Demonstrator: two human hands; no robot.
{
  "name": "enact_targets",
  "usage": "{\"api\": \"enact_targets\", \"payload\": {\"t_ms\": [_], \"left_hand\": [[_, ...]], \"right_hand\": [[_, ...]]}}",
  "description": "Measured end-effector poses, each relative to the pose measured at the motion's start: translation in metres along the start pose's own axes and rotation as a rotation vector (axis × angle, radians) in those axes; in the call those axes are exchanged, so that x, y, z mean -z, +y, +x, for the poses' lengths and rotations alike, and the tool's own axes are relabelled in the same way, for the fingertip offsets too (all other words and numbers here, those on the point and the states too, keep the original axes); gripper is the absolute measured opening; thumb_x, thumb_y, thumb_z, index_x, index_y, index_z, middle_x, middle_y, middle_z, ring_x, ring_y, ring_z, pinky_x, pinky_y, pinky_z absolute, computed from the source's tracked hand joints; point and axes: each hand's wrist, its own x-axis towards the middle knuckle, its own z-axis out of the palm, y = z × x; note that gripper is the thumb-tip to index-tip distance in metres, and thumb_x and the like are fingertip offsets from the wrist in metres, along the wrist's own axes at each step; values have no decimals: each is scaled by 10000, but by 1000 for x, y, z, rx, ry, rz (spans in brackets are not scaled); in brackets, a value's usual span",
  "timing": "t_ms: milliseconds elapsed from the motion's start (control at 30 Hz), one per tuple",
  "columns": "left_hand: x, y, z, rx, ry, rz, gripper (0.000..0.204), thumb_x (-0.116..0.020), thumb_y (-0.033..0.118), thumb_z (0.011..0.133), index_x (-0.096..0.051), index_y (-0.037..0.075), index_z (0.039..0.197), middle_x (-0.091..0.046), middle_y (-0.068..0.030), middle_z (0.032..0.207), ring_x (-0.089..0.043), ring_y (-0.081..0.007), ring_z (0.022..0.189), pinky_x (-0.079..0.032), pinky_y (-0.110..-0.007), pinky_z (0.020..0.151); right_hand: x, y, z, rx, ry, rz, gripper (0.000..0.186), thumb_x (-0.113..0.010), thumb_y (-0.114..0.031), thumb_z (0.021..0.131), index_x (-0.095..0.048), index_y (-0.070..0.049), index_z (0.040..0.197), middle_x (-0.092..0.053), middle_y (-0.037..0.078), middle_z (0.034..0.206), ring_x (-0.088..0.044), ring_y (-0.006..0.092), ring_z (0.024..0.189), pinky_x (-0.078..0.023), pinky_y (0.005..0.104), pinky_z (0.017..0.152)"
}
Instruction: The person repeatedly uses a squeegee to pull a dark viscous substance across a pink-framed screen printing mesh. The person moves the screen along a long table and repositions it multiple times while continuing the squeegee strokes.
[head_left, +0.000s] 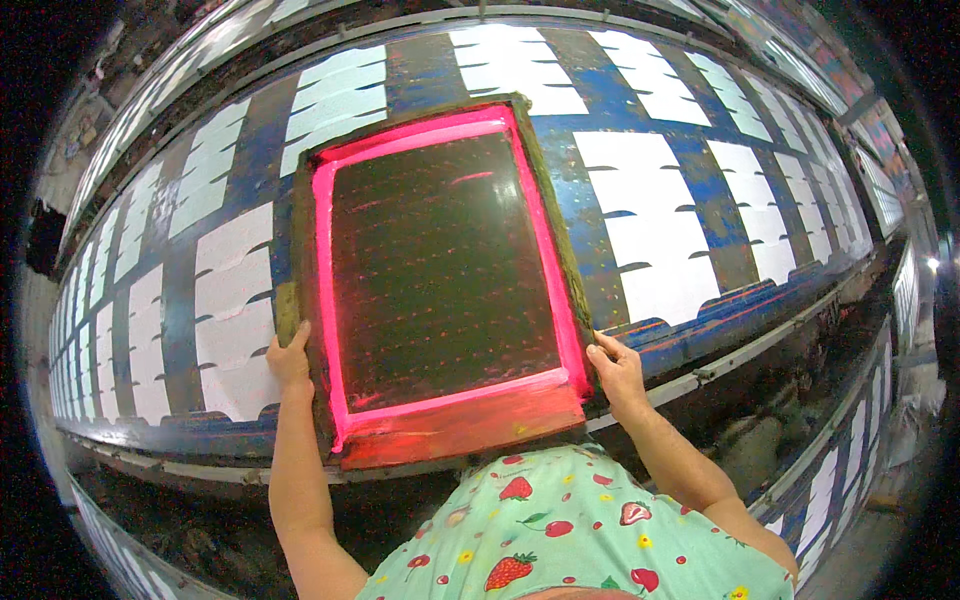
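Observation:
A large screen printing frame (440, 270) lies in front of me over a long table, its dark mesh edged with bright pink ink. Small marks in rows dot the mesh, and a reddish, ink-stained strip runs along its near end. On the frame's left side rail, my left hand (290, 360) is closed, thumb up along the edge. The right side rail is gripped by my right hand (618, 372), near the lower corner. Both hands' fingers are partly hidden under or behind the rails. White cut fabric or paper pieces (645, 225) lie flat on the table around the frame.
The long table (590, 80) has a blue and brown stained top with rows of white pieces (235, 300) on both sides. A metal rail (720, 368) follows its near edge. Another table with white pieces (820, 490) stands at the lower right.

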Motion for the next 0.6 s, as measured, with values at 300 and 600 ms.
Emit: {"api": "enact_targets", "payload": {"t_ms": [300,600], "left_hand": [[-45,43,-41,-33,-105,-269,459,-866,159,966,-694,-60,1330,-756,-122,1185,-724,-250,1051,-584,-384,921],[-200,66,-139,-126,-51,-200,307,-871,113,959,-759,-22,1211,-770,-78,1126,-724,-200,979,-576,-365,870]], "right_hand": [[66,-23,25,210,77,-256,478,-780,-217,1002,-735,-27,1439,-783,184,1162,-732,248,1048,-576,363,940],[220,11,100,140,119,-247,503,-787,-258,995,-727,2,1422,-781,225,1273,-753,293,1114,-594,406,977]]}}
